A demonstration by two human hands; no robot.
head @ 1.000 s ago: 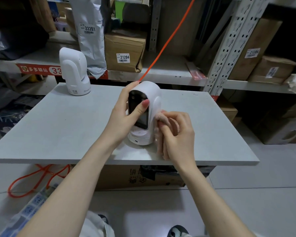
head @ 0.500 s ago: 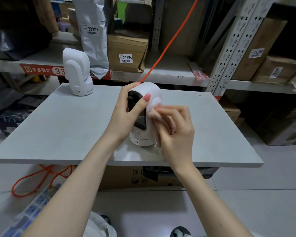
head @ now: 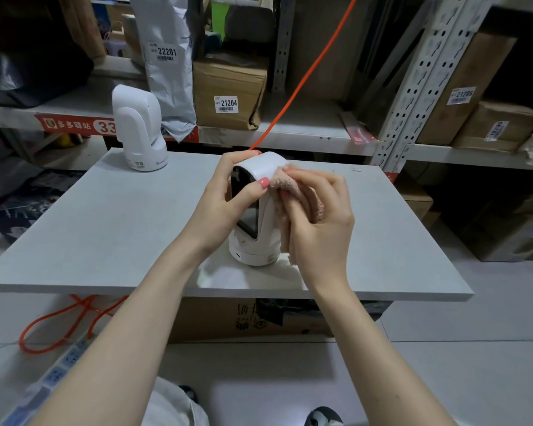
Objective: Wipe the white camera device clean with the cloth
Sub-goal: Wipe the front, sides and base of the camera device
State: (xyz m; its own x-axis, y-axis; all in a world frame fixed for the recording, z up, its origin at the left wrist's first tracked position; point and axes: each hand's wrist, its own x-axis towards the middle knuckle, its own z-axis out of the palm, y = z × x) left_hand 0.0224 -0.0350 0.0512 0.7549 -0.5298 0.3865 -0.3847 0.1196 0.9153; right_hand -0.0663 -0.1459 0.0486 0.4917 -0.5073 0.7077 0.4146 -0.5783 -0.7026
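Note:
A white camera device [head: 260,167] with a dark front panel stands upright on the grey table [head: 111,229], near its middle. My left hand [head: 225,201] grips the device from the left, thumb across the dark panel. My right hand [head: 317,222] holds a pale pink cloth [head: 290,182] and presses it against the device's upper right side. Part of the cloth hangs down beside the base, hidden partly by my palm.
A second white camera device [head: 139,130] stands at the table's far left corner. Metal shelving [head: 413,87] with labelled cardboard boxes runs behind. An orange cable [head: 305,72] slants down behind the table, and a loop of it lies on the floor at the left.
My right hand has slid the cloth upward along the device's right side, from near the base to near the top. The left hand keeps its grip.

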